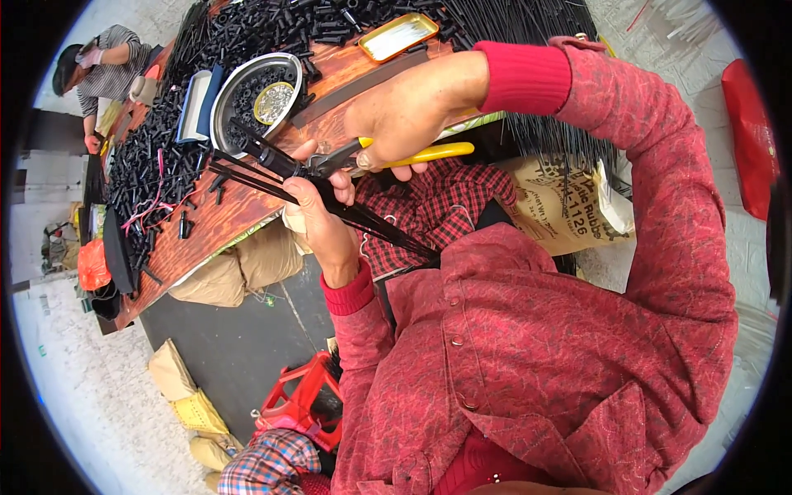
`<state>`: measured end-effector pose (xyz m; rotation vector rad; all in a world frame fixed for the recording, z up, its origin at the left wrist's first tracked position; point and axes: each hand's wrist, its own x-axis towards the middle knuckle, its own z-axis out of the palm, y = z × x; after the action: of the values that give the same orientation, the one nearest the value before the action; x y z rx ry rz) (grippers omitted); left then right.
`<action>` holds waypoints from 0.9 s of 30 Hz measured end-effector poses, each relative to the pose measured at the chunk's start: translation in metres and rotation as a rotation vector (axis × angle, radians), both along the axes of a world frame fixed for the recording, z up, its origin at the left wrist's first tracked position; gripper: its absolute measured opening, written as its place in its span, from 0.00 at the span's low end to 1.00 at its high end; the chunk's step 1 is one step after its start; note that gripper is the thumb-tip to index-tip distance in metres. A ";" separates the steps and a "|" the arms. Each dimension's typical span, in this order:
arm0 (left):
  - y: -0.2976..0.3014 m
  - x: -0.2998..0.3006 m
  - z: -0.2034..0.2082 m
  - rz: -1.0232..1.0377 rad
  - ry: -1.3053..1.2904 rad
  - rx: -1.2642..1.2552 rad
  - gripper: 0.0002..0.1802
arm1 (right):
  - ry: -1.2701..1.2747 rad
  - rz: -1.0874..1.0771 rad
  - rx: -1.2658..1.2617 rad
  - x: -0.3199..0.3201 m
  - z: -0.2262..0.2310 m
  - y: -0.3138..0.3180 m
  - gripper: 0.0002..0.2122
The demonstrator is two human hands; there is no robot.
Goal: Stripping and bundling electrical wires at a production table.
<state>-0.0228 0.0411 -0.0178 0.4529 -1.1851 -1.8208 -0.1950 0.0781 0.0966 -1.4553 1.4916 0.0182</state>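
My left hand point(318, 227) is closed around several thin black rods point(388, 235) and a black tubular piece point(276, 161). The rods run from beyond my fingers back toward my lap. Pliers point(437, 153) with yellow handles are gripped in my right hand point(412, 107), held above the left. Their dark jaws meet the black piece at my left fingertips; whether they bite on it is hard to make out. Both hands are raised over the near edge of the wooden table point(247, 198).
A metal bowl point(216, 115) of black parts holds a small round tin point(274, 103) with silvery bits. Around it lie a blue-and-white box point(195, 107), a yellow-rimmed tray point(398, 37) and heaped black tubes point(136, 177). Another person point(120, 62) sits at far left. A red plastic stool point(301, 404) stands below.
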 end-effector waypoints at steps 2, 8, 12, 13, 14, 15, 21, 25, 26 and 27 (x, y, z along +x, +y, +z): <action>0.001 0.000 0.000 0.031 -0.009 -0.012 0.30 | -0.078 -0.060 0.051 0.000 0.000 0.001 0.13; 0.000 -0.001 -0.001 0.043 -0.013 -0.009 0.30 | -0.030 -0.035 -0.057 0.002 -0.006 0.003 0.14; 0.003 -0.003 0.001 0.075 -0.033 -0.019 0.30 | -0.015 -0.012 -0.078 0.005 0.003 0.005 0.14; 0.003 -0.003 0.002 0.086 -0.031 -0.014 0.30 | -0.004 -0.011 -0.080 0.006 0.004 0.005 0.15; 0.004 -0.004 0.002 0.096 -0.028 -0.012 0.30 | -0.006 -0.013 -0.082 0.006 0.003 0.006 0.15; 0.004 -0.003 0.002 0.093 -0.030 -0.014 0.30 | -0.008 -0.001 -0.105 0.005 0.002 0.006 0.14; 0.002 -0.001 -0.001 0.113 0.000 -0.022 0.34 | 0.122 0.098 -0.367 0.011 -0.012 0.010 0.12; -0.004 0.004 -0.007 0.063 0.043 -0.021 0.35 | 0.047 0.028 -0.582 0.016 -0.030 0.019 0.13; -0.005 0.005 -0.007 0.041 0.064 -0.020 0.35 | 0.072 0.008 -0.540 0.019 -0.025 0.022 0.14; -0.006 0.006 -0.007 0.043 0.062 -0.020 0.35 | 0.081 0.044 -0.618 0.018 -0.024 0.025 0.14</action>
<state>-0.0169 0.0353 -0.0247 0.4049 -1.1423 -1.7727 -0.1772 0.1028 0.0725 -1.9923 1.6084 -0.3929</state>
